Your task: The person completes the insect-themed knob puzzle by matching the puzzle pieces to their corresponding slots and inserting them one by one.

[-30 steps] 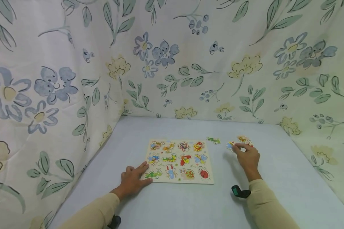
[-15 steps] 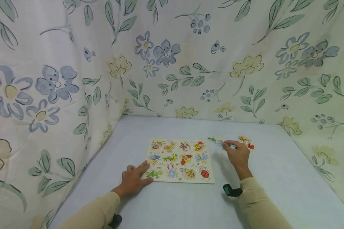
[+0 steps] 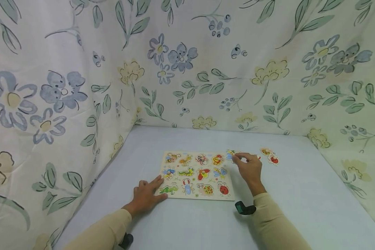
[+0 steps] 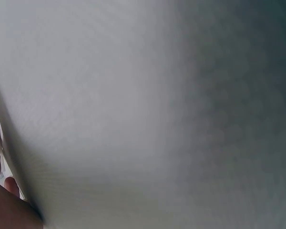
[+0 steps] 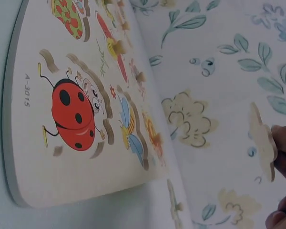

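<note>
A wooden insect puzzle board (image 3: 175,166) lies on the table, its pictures in rows. My left hand (image 3: 147,195) rests at its front left corner, fingers on the left edge and thumb along the front. Between thumb and fingertips, my right hand (image 3: 249,170) pinches a blue-winged insect puzzle piece (image 3: 229,156) just beyond the board's far right corner. The right wrist view shows this piece (image 5: 263,143) nearly edge-on, raised, with its pale back visible. Behind it, a green grasshopper piece (image 3: 237,151) is mostly hidden. On the board, the ladybug picture (image 5: 76,114) sits within a cut outline.
To the right lie a snail piece (image 3: 266,151) and a ladybug piece (image 3: 273,159). Another piece (image 3: 258,157) shows partly behind my right hand. Floral cloth (image 3: 200,100) hangs around the white table (image 3: 190,222). A black wrist camera (image 3: 245,208) sits under the right wrist.
My right hand has moved left, carrying the blue-winged piece from near the loose pieces to the board's far right corner, over the grasshopper piece. My left hand stays on the board.
</note>
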`<state>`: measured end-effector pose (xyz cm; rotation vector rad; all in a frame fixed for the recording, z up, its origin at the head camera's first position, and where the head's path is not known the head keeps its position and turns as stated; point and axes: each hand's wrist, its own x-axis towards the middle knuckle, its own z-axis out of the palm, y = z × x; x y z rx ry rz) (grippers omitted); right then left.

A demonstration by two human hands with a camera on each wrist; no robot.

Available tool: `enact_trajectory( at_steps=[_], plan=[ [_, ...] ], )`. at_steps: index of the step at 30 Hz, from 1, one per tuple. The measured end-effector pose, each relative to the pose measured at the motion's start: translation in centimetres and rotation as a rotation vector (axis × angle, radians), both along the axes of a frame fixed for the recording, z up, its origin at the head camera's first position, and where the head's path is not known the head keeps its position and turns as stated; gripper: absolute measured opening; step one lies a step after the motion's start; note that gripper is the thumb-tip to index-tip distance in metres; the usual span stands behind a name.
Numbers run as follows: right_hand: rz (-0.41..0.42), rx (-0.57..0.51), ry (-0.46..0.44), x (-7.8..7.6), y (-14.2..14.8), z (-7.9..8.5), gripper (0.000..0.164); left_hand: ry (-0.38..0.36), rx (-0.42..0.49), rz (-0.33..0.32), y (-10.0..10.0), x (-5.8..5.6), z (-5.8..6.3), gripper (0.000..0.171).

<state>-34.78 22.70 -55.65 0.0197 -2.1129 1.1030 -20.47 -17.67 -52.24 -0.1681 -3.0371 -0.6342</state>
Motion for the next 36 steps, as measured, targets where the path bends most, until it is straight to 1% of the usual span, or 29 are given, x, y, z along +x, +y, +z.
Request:
enact_trajectory(
  at_steps=[3, 5, 10, 12, 13, 15, 18, 20, 23, 28, 30, 36],
  plan=[
    [0.015, 0.013, 0.000, 0.6, -0.8, 0.5, 0.016, 0.004, 0.010, -0.001, 0.0, 0.0, 0.0, 0.076],
    [0.023, 0.022, -0.019, 1.5, -1.6, 1.5, 0.018, 0.007, 0.014, -0.002, 0.0, 0.0, 0.0, 0.076],
    [0.096, -0.033, -0.105, 4.7, -4.1, 5.4, 0.023, 0.015, 0.010, -0.001, -0.1, -0.1, 0.0, 0.077],
    [0.130, -0.063, -0.131, 5.5, -4.7, 6.3, 0.020, 0.014, 0.008, -0.001, -0.1, -0.1, 0.0, 0.077],
    [0.141, -0.063, -0.136, 5.6, -4.7, 6.3, 0.019, 0.012, 0.012, -0.001, -0.1, -0.1, 0.0, 0.077],
    [0.133, -0.060, -0.159, 5.9, -5.1, 6.4, 0.017, 0.006, 0.018, -0.001, 0.0, -0.1, 0.0, 0.076],
    [0.129, -0.056, -0.191, 6.1, -5.5, 6.0, 0.016, 0.001, 0.025, -0.003, 0.0, 0.0, 0.1, 0.075],
    [0.107, -0.047, -0.235, 6.4, -6.0, 6.2, 0.015, 0.001, 0.019, -0.003, 0.0, 0.1, 0.1, 0.075],
    [0.114, -0.036, -0.293, 6.4, -6.1, 5.8, 0.015, 0.000, 0.015, -0.004, 0.0, 0.1, 0.2, 0.075],
    [0.110, -0.019, -0.440, 6.5, -6.2, 5.2, 0.018, -0.006, 0.022, -0.006, 0.1, 0.1, 0.4, 0.075],
    [0.107, -0.015, -0.481, 6.6, -6.2, 5.1, 0.019, -0.008, 0.023, -0.004, 0.1, 0.1, 0.4, 0.075],
    [0.106, -0.001, -0.526, 6.6, -6.3, 4.8, 0.017, -0.018, 0.017, 0.001, 0.1, 0.2, 0.6, 0.075]
  ],
)
